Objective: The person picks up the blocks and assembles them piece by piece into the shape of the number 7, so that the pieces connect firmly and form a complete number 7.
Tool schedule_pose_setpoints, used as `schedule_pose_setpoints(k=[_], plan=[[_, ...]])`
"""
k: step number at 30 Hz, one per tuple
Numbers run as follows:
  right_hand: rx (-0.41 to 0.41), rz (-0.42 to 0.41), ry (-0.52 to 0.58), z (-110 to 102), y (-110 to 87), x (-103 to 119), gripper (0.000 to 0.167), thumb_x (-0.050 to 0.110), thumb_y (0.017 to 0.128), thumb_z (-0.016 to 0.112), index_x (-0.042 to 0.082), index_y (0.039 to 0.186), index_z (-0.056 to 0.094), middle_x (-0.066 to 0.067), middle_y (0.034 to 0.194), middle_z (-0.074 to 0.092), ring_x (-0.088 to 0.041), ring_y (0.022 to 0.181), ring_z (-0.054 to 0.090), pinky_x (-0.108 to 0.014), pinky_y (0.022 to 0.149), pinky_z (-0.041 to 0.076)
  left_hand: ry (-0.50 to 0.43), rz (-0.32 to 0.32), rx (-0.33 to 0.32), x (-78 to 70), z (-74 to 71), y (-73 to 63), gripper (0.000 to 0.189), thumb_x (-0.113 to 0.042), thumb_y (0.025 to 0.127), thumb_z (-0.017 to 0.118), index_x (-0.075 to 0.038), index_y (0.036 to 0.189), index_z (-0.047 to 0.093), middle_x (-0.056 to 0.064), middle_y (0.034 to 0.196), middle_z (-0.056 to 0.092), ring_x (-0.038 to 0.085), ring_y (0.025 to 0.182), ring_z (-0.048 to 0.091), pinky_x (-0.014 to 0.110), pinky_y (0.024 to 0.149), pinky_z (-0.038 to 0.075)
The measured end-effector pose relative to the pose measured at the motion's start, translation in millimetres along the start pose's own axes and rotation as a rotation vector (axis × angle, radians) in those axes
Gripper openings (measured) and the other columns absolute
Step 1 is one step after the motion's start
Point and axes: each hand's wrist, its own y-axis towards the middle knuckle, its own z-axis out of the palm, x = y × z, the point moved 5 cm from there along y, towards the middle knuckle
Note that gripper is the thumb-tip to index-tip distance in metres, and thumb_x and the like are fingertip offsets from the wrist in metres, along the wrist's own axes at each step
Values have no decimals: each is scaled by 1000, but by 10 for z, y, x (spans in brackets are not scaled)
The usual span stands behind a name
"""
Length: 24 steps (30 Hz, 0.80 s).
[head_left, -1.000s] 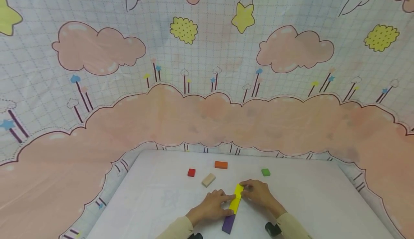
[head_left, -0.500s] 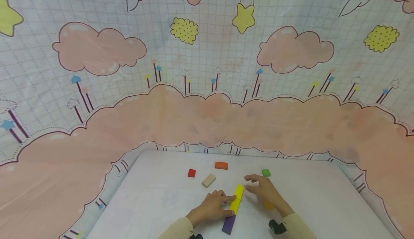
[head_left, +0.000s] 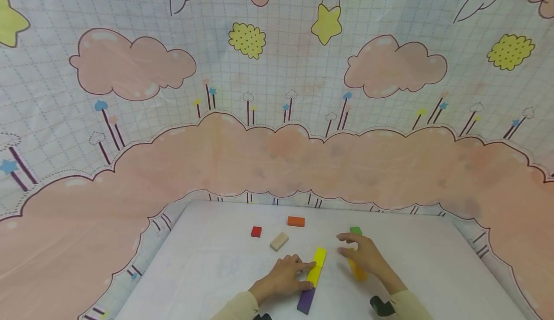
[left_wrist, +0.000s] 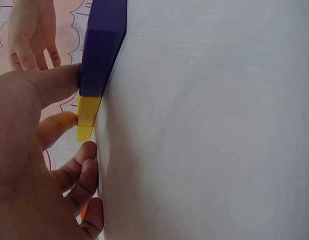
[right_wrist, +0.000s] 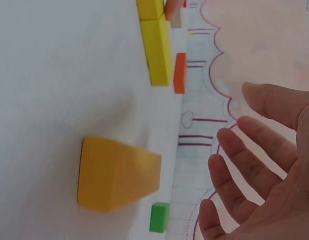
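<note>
A purple block [head_left: 306, 301] and two yellow blocks [head_left: 321, 255] lie end to end in a slanting row on the white table. My left hand [head_left: 283, 275] is on the row's left side. Its index fingertip touches the yellow blocks near their joint, and its thumb touches near where purple meets yellow. In the left wrist view its other fingertips rest by the table. To the right, my right hand [head_left: 365, 254] hovers with loosely spread fingers, holding nothing. An amber block [right_wrist: 117, 172] lies beneath it, partly hidden in the head view; a green block [right_wrist: 159, 217] sits just beyond.
Farther back on the table [head_left: 415, 257] lie an orange block [head_left: 296, 221], a small red block [head_left: 256, 232] and a pale wooden block [head_left: 279, 241]. Behind the table hangs a patterned cloth [head_left: 277, 161] with clouds and stars.
My right hand has let go of the far yellow block and moved right, over the amber block, which has come into view. My left hand stays on the row.
</note>
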Motion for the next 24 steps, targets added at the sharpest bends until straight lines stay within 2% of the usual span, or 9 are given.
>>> schedule_pose_setpoints(k=[6, 14, 18, 24], plan=[[28, 9, -25, -80, -2, -95, 36, 22, 89, 72, 15, 124, 66, -4, 124, 67, -28, 116, 59, -56, 101, 45, 13, 9, 3, -15, -18, -17, 53, -49, 87, 69, -45, 137, 53, -8, 105, 56, 8, 91, 43, 28, 80, 37], [80, -16, 17, -139, -21, -316, 41, 23, 89, 72, 12, 127, 63, -8, 130, 64, -29, 116, 57, -57, 101, 44, 20, 14, 1, -42, -31, -27, 54, -49, 87, 68, -44, 138, 53, -8, 105, 55, 8, 92, 43, 28, 80, 37], [106, 13, 12, -167, -37, -428, 46, 27, 86, 75, 14, 128, 62, -7, 132, 63, -28, 117, 57, -54, 97, 47, 13, 12, 4, -48, -33, -29, 53, -50, 87, 68, -44, 138, 53, -9, 105, 54, 7, 92, 42, 28, 80, 36], [185, 64, 12, -208, -73, -515, 61, 31, 80, 80, 11, 133, 59, -10, 128, 62, -28, 113, 56, -49, 89, 51, 1, 9, 6, -36, -27, -31, 54, -49, 87, 69, -44, 138, 52, -8, 104, 54, 8, 91, 42, 28, 80, 36]])
